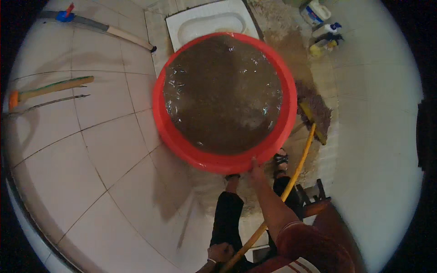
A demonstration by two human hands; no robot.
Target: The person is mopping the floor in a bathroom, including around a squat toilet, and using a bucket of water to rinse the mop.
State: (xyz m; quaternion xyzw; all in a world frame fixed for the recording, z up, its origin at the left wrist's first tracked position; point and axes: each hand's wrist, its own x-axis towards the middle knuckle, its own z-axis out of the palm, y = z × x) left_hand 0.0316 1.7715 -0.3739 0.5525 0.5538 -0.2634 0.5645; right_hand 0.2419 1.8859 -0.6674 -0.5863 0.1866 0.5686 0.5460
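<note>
A large round red tub point(158, 102) sits in front of me, filled with murky brown water point(223, 95) whose surface ripples and glints. My right hand point(255, 164) grips the near rim, thumb side up, with the arm stretched forward. Close to my body, my left hand point(221, 251) lies on my leg with a band at the wrist; its fingers are too dim to make out. Beside it runs the yellow handle point(298, 170) of a broom, slanting up to a head with purplish bristles point(322, 111) on the floor right of the tub.
A white squat toilet point(209, 20) lies beyond the tub. Several bottles point(325, 34) stand at the far right wall. From the tiled left wall extend a pipe with a blue valve point(65, 16) and a greenish-tan stick point(57, 87). A dark stool point(315, 204) is at my right.
</note>
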